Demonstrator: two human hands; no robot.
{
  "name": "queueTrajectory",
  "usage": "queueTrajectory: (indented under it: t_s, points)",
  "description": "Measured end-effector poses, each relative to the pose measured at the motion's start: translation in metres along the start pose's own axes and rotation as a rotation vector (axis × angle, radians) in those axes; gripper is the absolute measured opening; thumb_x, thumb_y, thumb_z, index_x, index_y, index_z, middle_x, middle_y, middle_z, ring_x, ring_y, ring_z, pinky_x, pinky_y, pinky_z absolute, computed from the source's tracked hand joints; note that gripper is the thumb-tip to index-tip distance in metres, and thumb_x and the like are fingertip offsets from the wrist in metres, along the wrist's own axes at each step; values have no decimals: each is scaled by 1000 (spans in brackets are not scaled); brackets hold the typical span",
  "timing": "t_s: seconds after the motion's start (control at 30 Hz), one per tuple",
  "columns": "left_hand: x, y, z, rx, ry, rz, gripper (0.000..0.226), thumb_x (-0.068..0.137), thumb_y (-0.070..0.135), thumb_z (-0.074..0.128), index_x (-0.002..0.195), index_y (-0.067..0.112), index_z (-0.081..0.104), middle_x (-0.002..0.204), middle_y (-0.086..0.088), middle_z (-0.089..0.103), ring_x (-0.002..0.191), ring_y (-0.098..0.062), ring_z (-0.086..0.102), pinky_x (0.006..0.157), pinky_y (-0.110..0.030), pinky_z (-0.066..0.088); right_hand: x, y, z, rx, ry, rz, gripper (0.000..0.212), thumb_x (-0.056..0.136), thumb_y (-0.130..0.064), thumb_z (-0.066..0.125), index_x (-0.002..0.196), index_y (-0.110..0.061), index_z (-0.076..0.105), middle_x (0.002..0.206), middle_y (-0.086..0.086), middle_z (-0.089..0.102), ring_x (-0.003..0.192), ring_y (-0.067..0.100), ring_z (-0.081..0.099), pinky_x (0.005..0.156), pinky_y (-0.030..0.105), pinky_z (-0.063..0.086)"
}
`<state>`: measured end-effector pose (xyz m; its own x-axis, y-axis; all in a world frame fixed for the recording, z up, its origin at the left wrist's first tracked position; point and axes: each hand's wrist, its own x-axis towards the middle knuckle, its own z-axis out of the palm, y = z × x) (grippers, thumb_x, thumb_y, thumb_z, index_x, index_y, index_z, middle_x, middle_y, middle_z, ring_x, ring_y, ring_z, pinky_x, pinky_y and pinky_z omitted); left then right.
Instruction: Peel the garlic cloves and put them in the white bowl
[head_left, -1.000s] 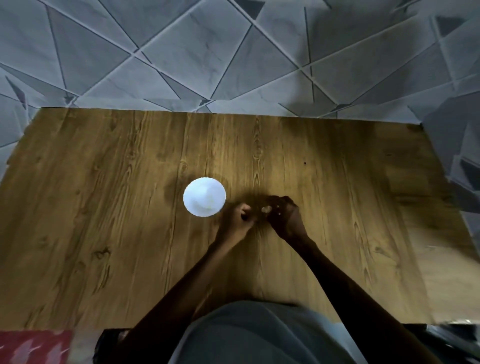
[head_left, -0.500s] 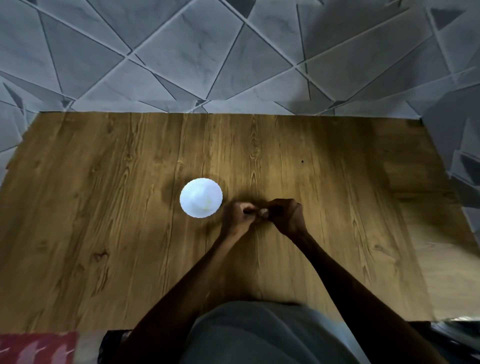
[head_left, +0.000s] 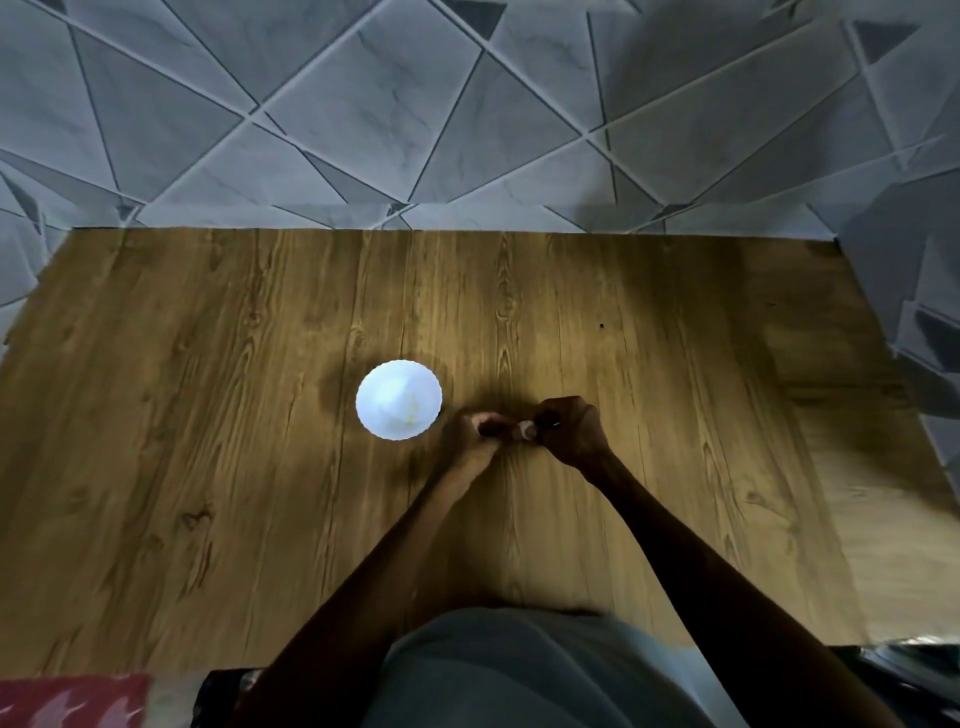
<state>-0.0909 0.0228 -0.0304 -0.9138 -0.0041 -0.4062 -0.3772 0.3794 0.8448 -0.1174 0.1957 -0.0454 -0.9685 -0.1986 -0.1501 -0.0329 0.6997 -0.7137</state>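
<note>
Garlic clove (head_left: 525, 429) is now pinched between left hand (head_left: 475, 434) and right hand (head_left: 571, 431), which are drawn closer together than a second ago. It is held over mid-tabletop (head_left: 208, 415), just right of the white bowl (head_left: 382, 389). Peeling is judged under way, with transfer to the bowl pending.

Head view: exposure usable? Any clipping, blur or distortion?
Head view: dim overall; the white bowl is blown out, its inside nearly featureless; the left hand and right hand are underexposed, so the garlic clove they pinch is barely resolved; wide-angle warp splays the table edges; its near right corner is smeared.
</note>
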Motion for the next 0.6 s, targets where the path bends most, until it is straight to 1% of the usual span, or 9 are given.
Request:
queueTrajectory:
  t_s: [0.07,0.13,0.23,0.27,0.33,0.4,0.43,0.5,0.6]
  points:
    - [1,-2,0,-18,-7,-6,23,83,16,75,106,13,73,105,1,71,98,-8,61,76,-9,42,-1,-1,1,25,-7,8,13,83,-24,78,84,-12,72,74,-2,69,63,14,66,54,31,54]
    - [1,-4,-1,-24,0,-17,22,84,16,74,106,15,73,106,2,71,97,-6,59,74,-6,41,-2,-1,1,48,-21,12,13,83,-23,77,84,-11,72,74,-2,69,63,12,65,54,30,54]
    - [2,-5,0,-42,6,-27,23,84,15,73,107,14,73,104,3,70,95,-6,59,80,-14,43,-3,-2,0,51,-23,-17,10,84,-21,77,87,-13,73,75,-3,69,64,11,66,56,31,55]
    - [2,-6,1,-47,12,-26,23,84,16,74,106,15,73,101,5,70,93,-5,59,80,-15,43,-2,-1,0,48,-18,-28,10,85,-21,76,88,-13,73,76,-3,69,65,11,66,56,32,57]
    - [3,-4,3,-39,38,-35,21,83,15,75,104,15,73,95,9,68,86,1,57,75,-12,46,-2,0,0,36,-1,-49,11,85,-24,76,87,-13,73,76,-2,70,65,12,67,55,34,57]
    - [7,-5,6,-36,82,-40,18,80,16,76,98,17,74,90,8,70,81,2,59,78,-17,51,-1,1,1,15,24,-56,15,85,-27,75,84,-13,71,74,-1,69,62,14,66,53,35,56]
    - [8,-5,6,-8,91,-38,16,79,17,77,96,18,75,90,7,71,81,2,59,81,-19,51,-1,0,1,4,35,-63,16,86,-27,75,83,-12,71,73,-1,69,62,14,65,52,34,55]
    - [9,-5,5,42,79,-22,14,80,18,76,93,20,75,91,6,72,81,2,59,82,-21,50,-2,-3,1,-7,47,-74,11,86,-21,74,84,-11,71,76,-2,69,64,12,65,54,30,54]
    - [9,-5,3,33,49,-13,10,83,20,74,93,22,75,91,8,70,87,-3,61,83,-22,50,-3,-5,1,-21,65,-96,4,88,-14,72,88,-10,71,80,0,70,69,13,66,57,26,52]
